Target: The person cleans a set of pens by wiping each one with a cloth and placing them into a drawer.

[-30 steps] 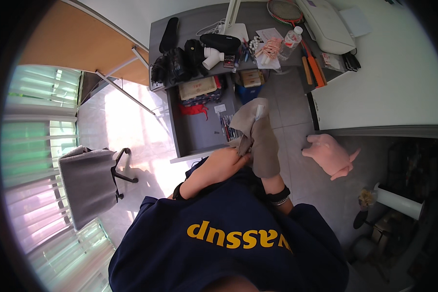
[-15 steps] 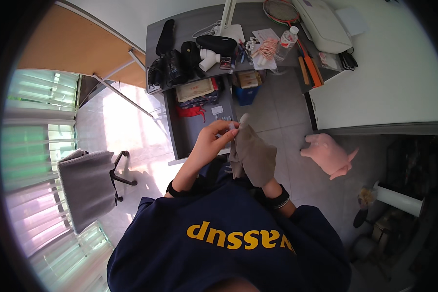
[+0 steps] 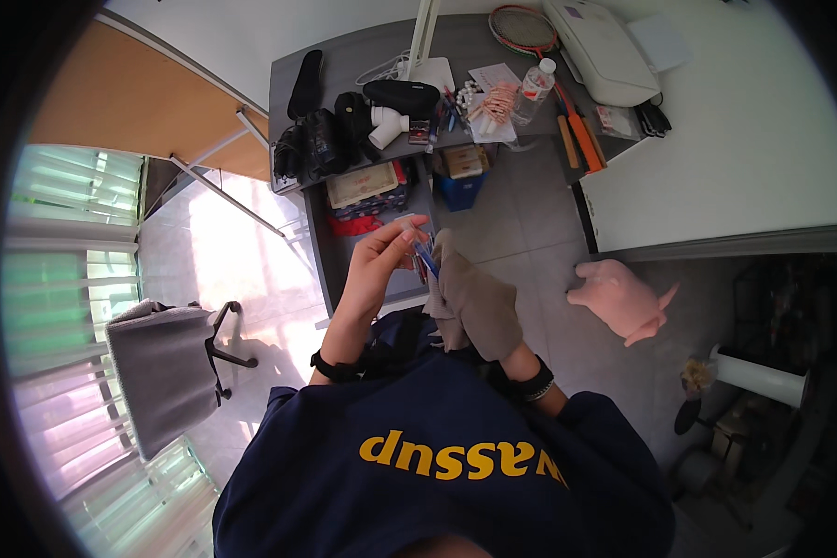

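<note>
In front of my chest, my left hand point(image 3: 386, 251) is raised with thumb and fingers pinched on slim pens. A blue pen point(image 3: 425, 259) slants down from the fingertips toward the cloth, and a thin dark red one shows beside it. A soft grey-brown cloth point(image 3: 479, 302) drapes over my right hand, which holds it up just right of the pens. That hand's fingers are hidden beneath the folds; only the wrist with a black band shows. Below my left hand, an open drawer point(image 3: 324, 270) holds a flat box point(image 3: 363, 184) and a red cloth item point(image 3: 353, 226).
The grey desk point(image 3: 344, 70) bears black cases, a white pipe fitting point(image 3: 388, 126), a water bottle point(image 3: 535, 91), a racket point(image 3: 523, 30) and a printer point(image 3: 604, 51). A blue bin point(image 3: 458, 191) stands beneath. A pink plush toy point(image 3: 621, 299) lies right; a grey chair point(image 3: 163, 372) stands left.
My left hand has shifted left and slightly up, away from the cloth's top edge. The blue pen now shows between it and the cloth. The cloth's upper tip has sunk.
</note>
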